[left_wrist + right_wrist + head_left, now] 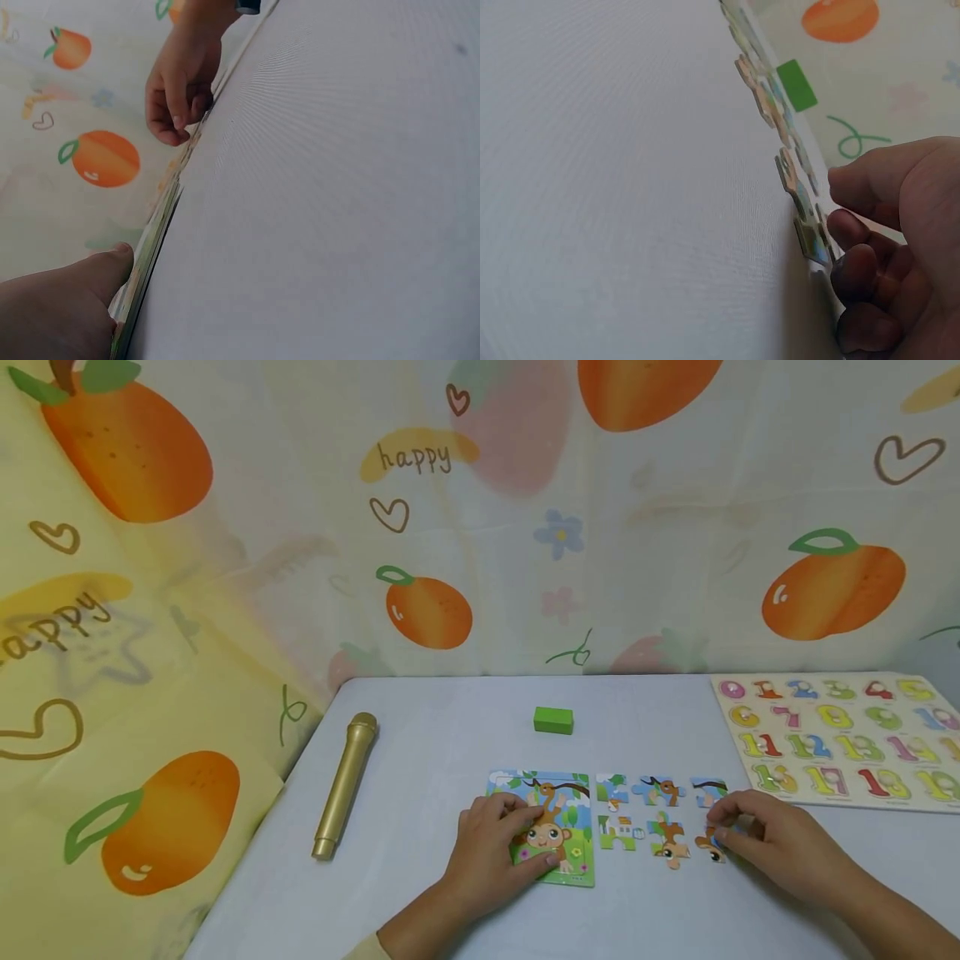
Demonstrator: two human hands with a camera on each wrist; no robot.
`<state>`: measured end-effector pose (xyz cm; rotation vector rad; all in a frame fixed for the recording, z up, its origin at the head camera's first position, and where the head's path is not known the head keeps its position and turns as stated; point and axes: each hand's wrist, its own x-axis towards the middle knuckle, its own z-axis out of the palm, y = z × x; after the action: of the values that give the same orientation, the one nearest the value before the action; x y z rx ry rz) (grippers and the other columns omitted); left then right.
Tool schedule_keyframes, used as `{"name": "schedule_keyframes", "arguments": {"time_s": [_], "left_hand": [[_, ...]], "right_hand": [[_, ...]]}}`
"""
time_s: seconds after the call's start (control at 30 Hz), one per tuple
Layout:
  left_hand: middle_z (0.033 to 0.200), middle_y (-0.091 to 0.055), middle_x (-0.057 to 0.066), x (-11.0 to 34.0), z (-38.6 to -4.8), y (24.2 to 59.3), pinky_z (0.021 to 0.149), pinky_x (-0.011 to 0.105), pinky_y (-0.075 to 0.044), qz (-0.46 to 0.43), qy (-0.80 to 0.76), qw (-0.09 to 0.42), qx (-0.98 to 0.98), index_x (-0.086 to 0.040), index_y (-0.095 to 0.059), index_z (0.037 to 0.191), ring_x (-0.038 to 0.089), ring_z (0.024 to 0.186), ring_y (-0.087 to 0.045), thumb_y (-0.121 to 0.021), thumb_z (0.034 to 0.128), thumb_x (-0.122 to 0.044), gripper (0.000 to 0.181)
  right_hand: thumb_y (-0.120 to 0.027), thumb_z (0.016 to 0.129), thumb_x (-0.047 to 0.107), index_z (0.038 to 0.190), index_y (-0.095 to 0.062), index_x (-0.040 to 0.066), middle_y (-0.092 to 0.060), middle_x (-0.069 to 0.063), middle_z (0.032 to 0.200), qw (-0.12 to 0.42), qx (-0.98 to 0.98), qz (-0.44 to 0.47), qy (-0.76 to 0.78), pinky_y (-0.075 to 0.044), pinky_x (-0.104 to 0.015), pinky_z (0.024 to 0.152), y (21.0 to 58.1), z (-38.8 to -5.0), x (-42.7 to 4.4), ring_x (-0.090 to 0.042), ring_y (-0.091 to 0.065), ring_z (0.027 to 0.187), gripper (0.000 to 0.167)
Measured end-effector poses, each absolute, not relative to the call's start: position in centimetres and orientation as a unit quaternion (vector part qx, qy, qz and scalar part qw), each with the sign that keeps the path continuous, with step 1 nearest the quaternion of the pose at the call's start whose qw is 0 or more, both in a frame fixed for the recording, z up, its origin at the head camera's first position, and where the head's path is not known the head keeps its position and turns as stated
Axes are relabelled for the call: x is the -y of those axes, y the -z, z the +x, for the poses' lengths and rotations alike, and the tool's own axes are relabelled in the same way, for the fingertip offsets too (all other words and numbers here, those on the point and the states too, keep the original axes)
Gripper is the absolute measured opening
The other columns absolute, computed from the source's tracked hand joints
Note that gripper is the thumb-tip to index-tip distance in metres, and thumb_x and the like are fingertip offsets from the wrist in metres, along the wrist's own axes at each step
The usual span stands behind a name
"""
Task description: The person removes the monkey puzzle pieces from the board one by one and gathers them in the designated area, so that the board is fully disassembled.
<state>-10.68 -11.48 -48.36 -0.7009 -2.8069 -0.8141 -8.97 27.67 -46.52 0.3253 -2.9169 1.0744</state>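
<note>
My left hand (495,843) rests on a square jigsaw board (577,864) picturing a monkey hanging from a branch. Its thumb and fingers are spread over the picture; the left wrist view shows the board edge-on beside the thumb. To the right, loose jigsaw pieces lie in two rows, among them a tree-branch piece (708,790) and a monkey-face piece (670,842). My right hand (783,839) is at the lower right piece (708,845), fingertips at its right edge. In the right wrist view its fingers (855,274) are loosely bent, with a gap below the thumb.
A gold toy microphone (345,789) lies at the left of the white table (420,718). A green block (553,720) sits toward the back. At the right is a number puzzle board (847,739). A fruit-patterned curtain (480,543) hangs behind the table.
</note>
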Motion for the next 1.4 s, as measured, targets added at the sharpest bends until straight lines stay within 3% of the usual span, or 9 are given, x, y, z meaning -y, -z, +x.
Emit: {"name": "schedule_keyframes", "arguments": {"time_s": [0.3,0.5,0.63,0.73,0.9,1.07,1.23,1.4], "left_hand": [[0.123,-0.064,-0.005,12.2,-10.7,48.1,0.104,0.050,-0.041,-0.252,0.294,0.092,0.917,-0.019,-0.078,0.129,0.015,0.112,-0.054,-0.090,0.0866,-0.038,0.048],[0.131,-0.060,-0.010,14.0,-11.8,47.4,0.107,0.049,-0.040,-0.259,0.275,0.038,0.925,-0.027,-0.073,0.138,0.013,0.121,-0.051,-0.088,0.0861,-0.053,0.060],[0.139,-0.055,-0.010,16.1,-12.8,47.1,0.107,0.049,-0.038,-0.264,0.256,-0.004,0.930,-0.031,-0.068,0.145,0.014,0.127,-0.047,-0.088,0.0801,-0.064,0.076],[0.138,-0.055,-0.010,17.4,-13.4,47.1,0.105,0.046,-0.041,-0.263,0.251,-0.016,0.931,-0.032,-0.066,0.147,0.013,0.124,-0.049,-0.088,0.0751,-0.069,0.084],[0.127,-0.056,-0.015,19.2,-14.4,47.5,0.100,0.039,-0.047,-0.269,0.250,-0.021,0.930,-0.035,-0.066,0.146,0.009,0.113,-0.053,-0.086,0.0710,-0.075,0.087],[0.125,-0.056,-0.016,20.0,-14.9,47.9,0.103,0.041,-0.047,-0.279,0.258,-0.018,0.925,-0.035,-0.069,0.142,0.008,0.115,-0.053,-0.089,0.0677,-0.075,0.086],[0.122,-0.056,-0.017,20.4,-15.1,48.1,0.105,0.045,-0.045,-0.293,0.258,-0.004,0.921,-0.034,-0.072,0.137,0.008,0.115,-0.052,-0.093,0.0643,-0.071,0.085],[0.124,-0.058,-0.015,20.4,-15.3,48.2,0.106,0.047,-0.043,-0.305,0.261,0.005,0.916,-0.033,-0.073,0.136,0.008,0.117,-0.053,-0.096,0.0638,-0.066,0.083]], "right_hand": [[-0.078,0.098,0.012,0.114,-0.073,0.016,-0.067,0.007,0.099,-0.015,0.919,0.120,-0.376,-0.045,-0.026,0.059,45.4,-9.8,-26.0,-0.007,-0.053,0.062,0.017],[-0.075,0.099,0.011,0.116,-0.073,0.016,-0.066,0.003,0.101,-0.031,0.901,0.146,-0.408,-0.048,-0.027,0.055,44.4,-10.6,-24.2,-0.009,-0.056,0.059,0.018],[-0.075,0.100,0.016,0.118,-0.072,0.013,-0.065,0.000,0.102,-0.081,0.881,0.164,-0.437,-0.048,-0.027,0.054,43.9,-11.3,-22.8,-0.012,-0.055,0.059,0.018],[-0.074,0.101,0.018,0.119,-0.071,0.010,-0.065,-0.002,0.103,-0.115,0.860,0.185,-0.462,-0.050,-0.029,0.054,43.8,-11.6,-21.5,-0.014,-0.057,0.058,0.020],[-0.074,0.102,0.021,0.119,-0.072,0.012,-0.064,-0.001,0.104,-0.119,0.849,0.225,-0.463,-0.048,-0.030,0.048,43.7,-12.5,-18.2,-0.011,-0.053,0.058,0.019],[-0.074,0.100,0.017,0.116,-0.074,0.012,-0.066,0.004,0.102,-0.103,0.843,0.269,-0.455,-0.047,-0.027,0.058,43.5,-13.5,-14.3,-0.007,-0.053,0.064,0.017],[-0.073,0.101,0.016,0.120,-0.074,0.008,-0.068,0.001,0.106,-0.125,0.829,0.296,-0.458,-0.050,-0.028,0.066,43.4,-14.0,-11.0,-0.007,-0.056,0.067,0.021],[-0.075,0.099,0.018,0.124,-0.073,0.011,-0.067,-0.002,0.114,-0.132,0.832,0.299,-0.448,-0.052,-0.030,0.073,43.9,-14.1,-8.1,-0.008,-0.061,0.072,0.025]]}}
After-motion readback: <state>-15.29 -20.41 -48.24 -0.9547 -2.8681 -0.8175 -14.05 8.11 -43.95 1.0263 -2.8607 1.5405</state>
